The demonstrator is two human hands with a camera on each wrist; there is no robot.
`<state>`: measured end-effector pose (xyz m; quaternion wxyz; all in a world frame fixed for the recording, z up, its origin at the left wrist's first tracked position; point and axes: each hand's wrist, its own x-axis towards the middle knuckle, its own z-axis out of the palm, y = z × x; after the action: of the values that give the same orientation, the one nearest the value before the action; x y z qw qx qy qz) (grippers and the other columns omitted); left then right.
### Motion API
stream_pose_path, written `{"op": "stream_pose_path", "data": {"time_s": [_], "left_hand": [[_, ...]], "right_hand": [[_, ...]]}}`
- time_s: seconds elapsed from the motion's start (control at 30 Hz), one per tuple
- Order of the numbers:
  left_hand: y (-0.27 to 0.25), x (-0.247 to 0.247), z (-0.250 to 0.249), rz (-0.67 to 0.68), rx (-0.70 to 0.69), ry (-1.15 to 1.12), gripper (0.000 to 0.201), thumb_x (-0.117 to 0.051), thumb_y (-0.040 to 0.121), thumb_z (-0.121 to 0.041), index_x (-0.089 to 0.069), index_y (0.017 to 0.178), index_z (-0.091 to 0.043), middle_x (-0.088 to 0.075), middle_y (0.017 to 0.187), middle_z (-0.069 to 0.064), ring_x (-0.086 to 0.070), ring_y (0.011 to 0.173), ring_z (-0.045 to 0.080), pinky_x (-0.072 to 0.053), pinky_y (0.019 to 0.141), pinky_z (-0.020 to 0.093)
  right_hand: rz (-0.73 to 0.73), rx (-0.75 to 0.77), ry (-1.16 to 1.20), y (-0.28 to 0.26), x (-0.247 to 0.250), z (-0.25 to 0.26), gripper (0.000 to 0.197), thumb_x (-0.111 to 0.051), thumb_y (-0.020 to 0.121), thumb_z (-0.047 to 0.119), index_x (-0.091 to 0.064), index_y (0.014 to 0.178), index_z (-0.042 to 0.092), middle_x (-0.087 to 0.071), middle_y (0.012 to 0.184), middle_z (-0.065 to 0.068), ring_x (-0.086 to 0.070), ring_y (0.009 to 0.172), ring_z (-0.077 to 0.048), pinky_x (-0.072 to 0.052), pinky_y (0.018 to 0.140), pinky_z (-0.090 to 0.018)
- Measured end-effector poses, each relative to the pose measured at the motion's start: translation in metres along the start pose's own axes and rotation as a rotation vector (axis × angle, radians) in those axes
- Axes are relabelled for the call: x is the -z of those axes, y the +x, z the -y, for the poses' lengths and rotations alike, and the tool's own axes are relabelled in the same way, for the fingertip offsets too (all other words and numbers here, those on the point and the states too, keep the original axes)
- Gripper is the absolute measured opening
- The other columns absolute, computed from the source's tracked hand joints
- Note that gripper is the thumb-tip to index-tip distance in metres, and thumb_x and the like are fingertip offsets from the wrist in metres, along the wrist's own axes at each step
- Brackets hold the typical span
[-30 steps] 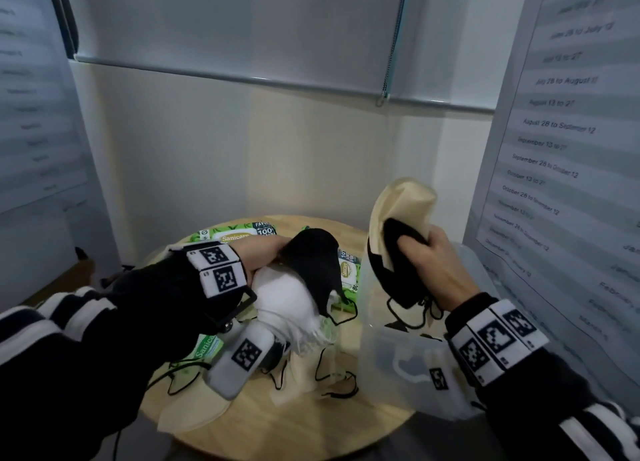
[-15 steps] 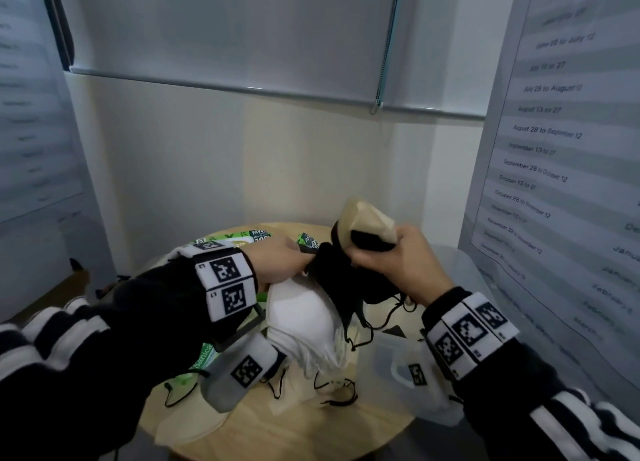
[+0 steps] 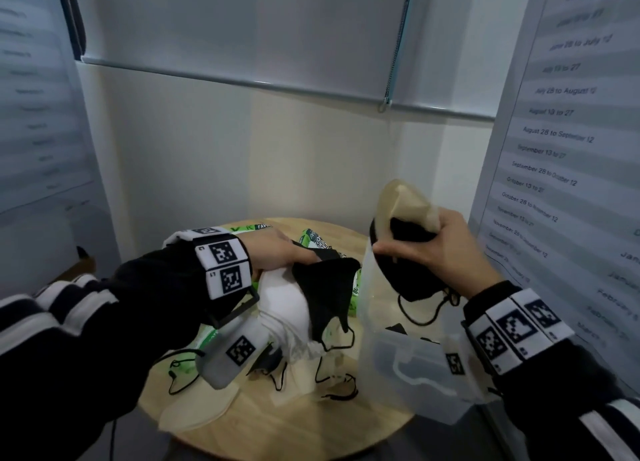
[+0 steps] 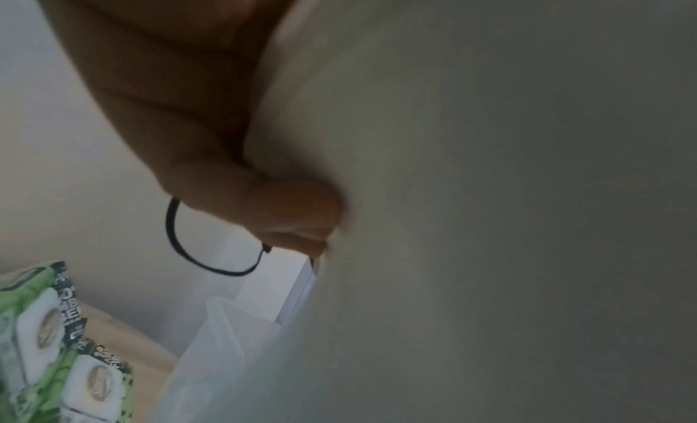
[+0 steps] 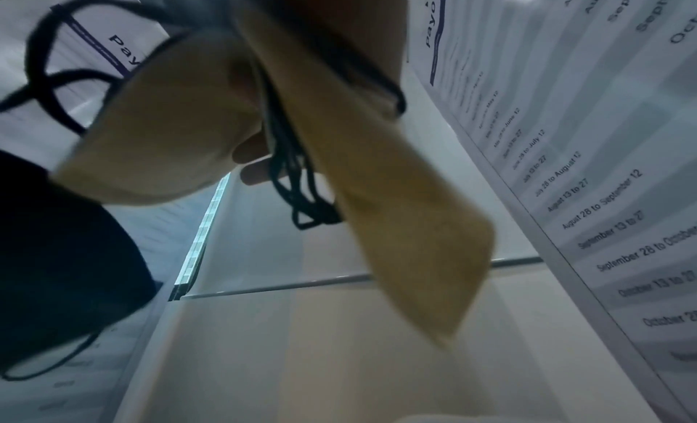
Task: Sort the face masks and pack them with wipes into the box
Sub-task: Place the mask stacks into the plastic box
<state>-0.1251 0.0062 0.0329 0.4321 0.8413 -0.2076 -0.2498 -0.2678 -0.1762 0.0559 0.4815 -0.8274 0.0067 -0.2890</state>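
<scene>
Black fabric fills both hands in the head view. The left hand grips a black mask together with a white mask, its fingers curled over them above the round wooden table. The right hand holds up a beige mask and a second black mask, fingers curled round both, over the translucent plastic box at the table's right edge. Green wipes packs lie at the far side, one reading "FAVOU". More beige masks lie near the front edge. A wall sheet on the right lists date ranges such as "August 28 to September 12".

From the left wrist, curled fingers press into pale fabric that fills the right of the picture; a black ear loop hangs beneath them, and a green wipes pack shows at lower left beside the box rim.

From the right wrist, the beige mask and tangled black loops hang from the fingers; the wall sheet reads "July 28 to August 12".
</scene>
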Motion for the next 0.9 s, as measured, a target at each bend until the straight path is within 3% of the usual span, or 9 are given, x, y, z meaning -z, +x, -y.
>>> {"op": "stream_pose_path", "data": {"time_s": [0.1,0.17,0.27,0.43,0.53,0.67,0.77,0.83,0.9], "left_hand": [[0.0,-0.004,-0.005,0.002,-0.036,0.007,0.032,-0.08,0.063,-0.035,-0.064,0.074,-0.009,-0.067,0.084,0.011,-0.063,0.082,0.027,-0.052,0.089,0.041],[0.0,-0.009,-0.009,-0.035,-0.074,0.028,0.022,-0.071,0.076,-0.031,-0.059,0.073,-0.013,-0.061,0.091,0.013,-0.059,0.089,0.028,-0.049,0.095,0.043],[0.002,-0.016,-0.014,-0.052,-0.098,0.028,0.019,-0.059,0.088,-0.024,-0.056,0.072,-0.013,-0.06,0.097,0.016,-0.061,0.102,0.035,-0.047,0.097,0.046],[0.003,-0.018,-0.013,-0.053,-0.125,0.029,0.025,-0.059,0.089,-0.026,-0.054,0.068,-0.015,-0.059,0.089,0.014,-0.055,0.089,0.025,-0.047,0.097,0.043],[-0.001,-0.014,-0.015,-0.028,-0.142,0.082,0.025,-0.065,0.084,-0.026,-0.057,0.066,-0.01,-0.061,0.078,0.012,-0.057,0.086,0.028,-0.048,0.095,0.044],[-0.003,-0.005,-0.018,0.006,-0.092,0.328,0.057,-0.081,0.046,-0.054,-0.066,0.068,-0.003,-0.071,0.078,0.013,-0.065,0.077,0.031,-0.052,0.079,0.037],[-0.004,-0.006,-0.02,-0.053,-0.072,0.471,0.045,-0.078,0.063,-0.051,-0.055,0.049,-0.015,-0.057,0.057,-0.001,-0.051,0.056,0.017,-0.037,0.06,0.025],[-0.005,-0.013,-0.023,-0.05,-0.086,0.465,0.043,-0.073,0.072,-0.046,-0.053,0.049,-0.016,-0.052,0.053,-0.002,-0.046,0.053,0.015,-0.034,0.055,0.024],[-0.006,-0.021,-0.025,-0.01,-0.1,0.418,0.037,-0.066,0.08,-0.032,-0.051,0.051,-0.016,-0.048,0.053,-0.001,-0.042,0.054,0.016,-0.031,0.053,0.024]], "right_hand": [[0.178,0.093,-0.11,-0.003,-0.016,-0.001,0.06,-0.09,0.051,0.008,-0.063,0.099,0.032,-0.066,0.092,0.017,-0.059,0.084,0.012,-0.042,0.078,-0.004],[0.231,0.144,-0.196,-0.002,-0.026,-0.008,0.069,-0.092,0.051,0.011,-0.059,0.105,0.04,-0.065,0.103,0.023,-0.057,0.097,0.012,-0.039,0.087,-0.005],[0.177,0.126,-0.176,-0.002,-0.03,-0.014,0.053,-0.081,0.064,-0.003,-0.06,0.088,0.04,-0.064,0.069,0.031,-0.058,0.07,0.016,-0.04,0.067,-0.003],[-0.041,0.018,-0.098,-0.004,-0.02,-0.022,0.037,-0.074,0.071,-0.007,-0.056,0.06,0.024,-0.053,0.042,0.016,-0.047,0.04,0.005,-0.037,0.042,-0.009],[-0.015,0.013,-0.131,-0.006,-0.011,-0.021,0.03,-0.078,0.07,-0.002,-0.061,0.079,0.022,-0.061,0.067,0.013,-0.055,0.055,0.007,-0.042,0.054,-0.006],[0.207,-0.084,-0.206,-0.01,0.01,-0.015,0.062,-0.089,0.056,0.014,-0.059,0.109,0.025,-0.067,0.094,0.017,-0.06,0.086,0.013,-0.042,0.075,-0.005],[0.33,-0.083,-0.234,-0.014,0.006,-0.015,0.075,-0.092,0.051,0.013,-0.057,0.115,0.032,-0.063,0.104,0.023,-0.056,0.095,0.017,-0.038,0.082,-0.001],[0.321,-0.019,-0.291,-0.015,-0.007,-0.02,0.087,-0.093,0.051,0.018,-0.053,0.127,0.03,-0.056,0.119,0.025,-0.047,0.109,0.018,-0.034,0.095,-0.003],[0.29,0.084,-0.312,-0.014,-0.019,-0.025,0.082,-0.091,0.055,0.014,-0.053,0.127,0.027,-0.053,0.119,0.026,-0.045,0.109,0.021,-0.032,0.094,-0.002]]}}
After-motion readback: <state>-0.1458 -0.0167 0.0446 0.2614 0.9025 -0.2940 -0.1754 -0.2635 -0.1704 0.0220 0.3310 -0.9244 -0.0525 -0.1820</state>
